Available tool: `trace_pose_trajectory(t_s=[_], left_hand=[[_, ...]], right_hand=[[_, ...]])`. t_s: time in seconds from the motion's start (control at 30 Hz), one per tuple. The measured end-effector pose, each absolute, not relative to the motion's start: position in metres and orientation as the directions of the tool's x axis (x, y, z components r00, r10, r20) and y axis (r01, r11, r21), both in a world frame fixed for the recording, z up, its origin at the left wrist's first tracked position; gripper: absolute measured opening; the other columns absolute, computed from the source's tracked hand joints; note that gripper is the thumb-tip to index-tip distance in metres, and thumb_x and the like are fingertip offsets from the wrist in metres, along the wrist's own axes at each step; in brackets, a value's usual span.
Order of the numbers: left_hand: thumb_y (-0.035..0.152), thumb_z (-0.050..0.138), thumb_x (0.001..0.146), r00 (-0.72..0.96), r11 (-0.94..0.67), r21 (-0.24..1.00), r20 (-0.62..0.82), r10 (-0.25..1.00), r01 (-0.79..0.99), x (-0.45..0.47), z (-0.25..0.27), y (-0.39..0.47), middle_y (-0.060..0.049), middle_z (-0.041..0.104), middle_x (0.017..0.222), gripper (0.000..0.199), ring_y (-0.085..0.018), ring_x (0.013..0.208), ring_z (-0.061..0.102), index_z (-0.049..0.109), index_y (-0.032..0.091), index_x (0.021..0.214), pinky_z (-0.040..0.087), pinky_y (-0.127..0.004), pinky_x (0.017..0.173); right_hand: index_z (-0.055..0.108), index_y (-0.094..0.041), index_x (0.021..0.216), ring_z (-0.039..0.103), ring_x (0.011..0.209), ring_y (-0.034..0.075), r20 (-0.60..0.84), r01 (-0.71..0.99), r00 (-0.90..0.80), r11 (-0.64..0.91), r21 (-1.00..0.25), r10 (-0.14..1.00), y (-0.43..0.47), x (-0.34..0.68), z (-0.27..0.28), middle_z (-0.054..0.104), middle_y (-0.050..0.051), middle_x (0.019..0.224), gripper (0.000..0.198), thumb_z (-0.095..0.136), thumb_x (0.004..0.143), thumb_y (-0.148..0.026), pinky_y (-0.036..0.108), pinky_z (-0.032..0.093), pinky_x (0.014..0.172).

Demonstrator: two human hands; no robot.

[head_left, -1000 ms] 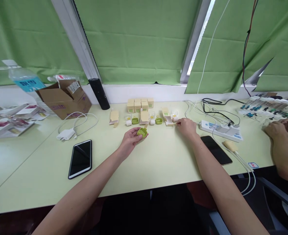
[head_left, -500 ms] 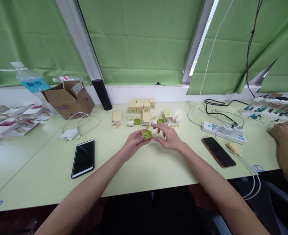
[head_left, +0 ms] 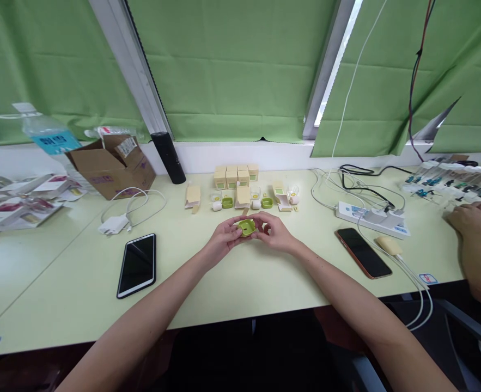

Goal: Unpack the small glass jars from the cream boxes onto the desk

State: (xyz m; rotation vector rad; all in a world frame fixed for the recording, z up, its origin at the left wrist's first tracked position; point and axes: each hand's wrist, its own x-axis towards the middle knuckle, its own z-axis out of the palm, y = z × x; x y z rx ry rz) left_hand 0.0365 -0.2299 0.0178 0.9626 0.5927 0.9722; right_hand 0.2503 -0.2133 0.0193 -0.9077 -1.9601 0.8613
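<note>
A small green plastic dish (head_left: 247, 228) with a dark slot in its floor is held above the table between both hands. My left hand (head_left: 221, 239) grips its left side, thumb at the rim and fingers beneath. At the opposite side, my right hand (head_left: 276, 234) has its fingers closed on the rim. Just beyond the hands lie opened cream boxes (head_left: 242, 196), similar green dishes (head_left: 267, 203), small white cylinders (head_left: 216, 206) and clear cups (head_left: 255, 193). Behind these, several closed cream boxes (head_left: 232, 178) are grouped together.
A phone (head_left: 137, 265) and a white charger (head_left: 114, 224) lie left; another phone (head_left: 364, 252), a power strip (head_left: 371, 220) and cables lie right. A cardboard box (head_left: 113, 169) and black cylinder (head_left: 168, 158) stand at the back. Another person's arm (head_left: 475, 245) rests far right.
My right hand has moved left and closed on the dish's right side; before, it hovered apart with fingers spread. My left hand still holds the dish.
</note>
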Motion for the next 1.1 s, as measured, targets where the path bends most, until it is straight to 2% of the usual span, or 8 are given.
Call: trace_pose_trajectory(t_s=[0.2, 0.33, 0.43, 0.57, 0.67, 0.77, 0.97, 1.1], left_hand=[[0.028, 0.088, 0.079, 0.473, 0.226, 0.888, -0.010, 0.881, -0.401, 0.037, 0.016, -0.229, -0.017, 0.078, 0.119, 0.062, -0.030, 0.108, 0.077, 0.060, 0.014, 0.133, 0.049, -0.054, 0.114], [0.028, 0.086, 0.081, 0.432, 0.195, 0.902, -0.010, 0.902, -0.385, 0.037, 0.017, -0.229, -0.018, 0.078, 0.118, 0.060, -0.031, 0.107, 0.077, 0.058, 0.014, 0.133, 0.050, -0.054, 0.111], [0.027, 0.084, 0.082, 0.391, 0.167, 0.913, -0.009, 0.920, -0.372, 0.036, 0.018, -0.229, -0.018, 0.079, 0.112, 0.054, -0.031, 0.103, 0.078, 0.060, 0.014, 0.128, 0.051, -0.053, 0.108], [0.028, 0.083, 0.082, 0.346, 0.150, 0.921, -0.018, 0.938, -0.359, 0.036, 0.019, -0.229, -0.015, 0.079, 0.106, 0.049, -0.030, 0.100, 0.078, 0.062, 0.013, 0.124, 0.054, -0.050, 0.103], [0.029, 0.084, 0.081, 0.343, 0.135, 0.927, -0.007, 0.939, -0.349, 0.036, 0.018, -0.228, -0.015, 0.079, 0.105, 0.050, -0.030, 0.099, 0.077, 0.063, 0.014, 0.124, 0.055, -0.050, 0.101], [0.031, 0.084, 0.081, 0.338, 0.130, 0.930, -0.006, 0.941, -0.345, 0.036, 0.018, -0.228, -0.015, 0.079, 0.105, 0.051, -0.030, 0.099, 0.077, 0.063, 0.014, 0.124, 0.055, -0.051, 0.101], [0.031, 0.084, 0.080, 0.333, 0.144, 0.932, -0.027, 0.943, -0.334, 0.036, 0.019, -0.229, -0.014, 0.079, 0.103, 0.050, -0.030, 0.098, 0.077, 0.064, 0.014, 0.123, 0.054, -0.051, 0.101], [0.031, 0.085, 0.079, 0.325, 0.144, 0.930, -0.028, 0.945, -0.339, 0.036, 0.020, -0.229, -0.014, 0.079, 0.102, 0.050, -0.029, 0.096, 0.077, 0.064, 0.013, 0.121, 0.055, -0.049, 0.099]], right_hand=[[0.072, -0.023, 0.113, 0.059, 0.077, 0.016, 0.290, 0.282, -0.436, 0.435, -0.855, 0.852, -0.211, 0.255, 0.024, 0.062, 0.000, 0.083, 0.036, 0.076, 0.077, -0.025, 0.028, 0.047, 0.062], [0.072, -0.023, 0.108, 0.062, 0.077, 0.017, 0.196, 0.436, -0.455, 0.409, -0.801, 0.869, -0.205, 0.284, 0.046, 0.066, 0.000, 0.084, 0.034, 0.079, 0.075, -0.030, 0.029, 0.046, 0.064], [0.071, -0.024, 0.104, 0.064, 0.074, 0.017, 0.082, 0.699, -0.371, 0.337, -0.631, 0.925, -0.199, 0.321, 0.062, 0.070, -0.001, 0.084, 0.032, 0.081, 0.073, -0.029, 0.030, 0.047, 0.068], [0.071, -0.028, 0.102, 0.069, 0.079, 0.021, -0.046, 0.948, -0.091, 0.072, -0.310, 0.995, -0.190, 0.364, 0.066, 0.076, 0.001, 0.094, 0.030, 0.081, 0.073, -0.027, 0.030, 0.044, 0.063], [0.071, -0.029, 0.105, 0.071, 0.084, 0.023, -0.063, 0.984, 0.040, -0.051, -0.170, 0.997, -0.186, 0.379, 0.061, 0.078, 0.003, 0.100, 0.031, 0.079, 0.076, -0.030, 0.031, 0.045, 0.064], [0.070, -0.029, 0.110, 0.072, 0.090, 0.025, -0.054, 0.988, 0.094, -0.099, -0.118, 0.994, -0.182, 0.383, 0.056, 0.078, 0.005, 0.105, 0.034, 0.079, 0.078, -0.033, 0.032, 0.048, 0.068], [0.066, -0.029, 0.123, 0.071, 0.101, 0.028, -0.103, 0.985, 0.133, -0.143, -0.098, 0.986, -0.183, 0.380, 0.059, 0.078, 0.007, 0.113, 0.043, 0.072, 0.080, -0.025, 0.034, 0.048, 0.074], [0.064, -0.028, 0.123, 0.071, 0.096, 0.027, 0.033, 0.985, 0.137, -0.133, -0.110, 0.990, -0.189, 0.373, 0.068, 0.078, 0.006, 0.107, 0.049, 0.063, 0.078, -0.011, 0.033, 0.043, 0.069]])
